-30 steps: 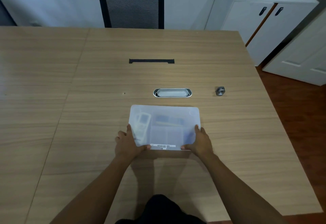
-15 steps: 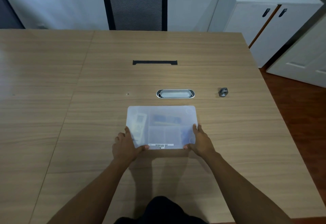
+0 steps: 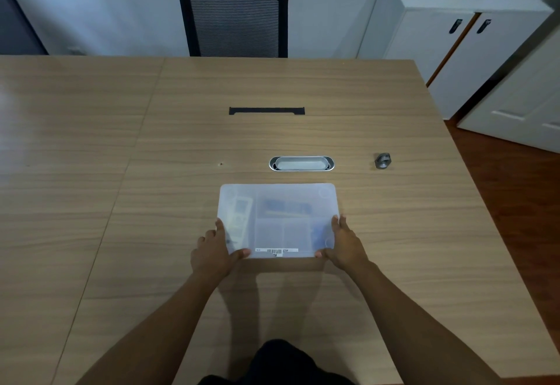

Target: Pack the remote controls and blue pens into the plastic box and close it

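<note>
A translucent plastic box (image 3: pixel 277 221) lies on the wooden table (image 3: pixel 91 203) with its lid down flat. Through the lid a pale remote control (image 3: pixel 239 213) shows dimly at the left, and blue shapes (image 3: pixel 285 206), probably pens, in the middle and right. A barcode label (image 3: pixel 276 250) runs along the near edge. My left hand (image 3: pixel 213 251) grips the near left corner, thumb on the lid. My right hand (image 3: pixel 344 244) grips the near right corner the same way.
A silver oval cable grommet (image 3: pixel 301 163) sits just behind the box, a black cable slot (image 3: pixel 266 111) farther back. A small grey metal piece (image 3: pixel 382 161) lies to the right. A black mesh chair (image 3: pixel 235 21) stands at the far edge, a white cabinet (image 3: pixel 454 30) at right.
Both hands stay on the box's near corners. The box and table have shifted slightly in the view, mostly from head motion; the lid looks unchanged.
</note>
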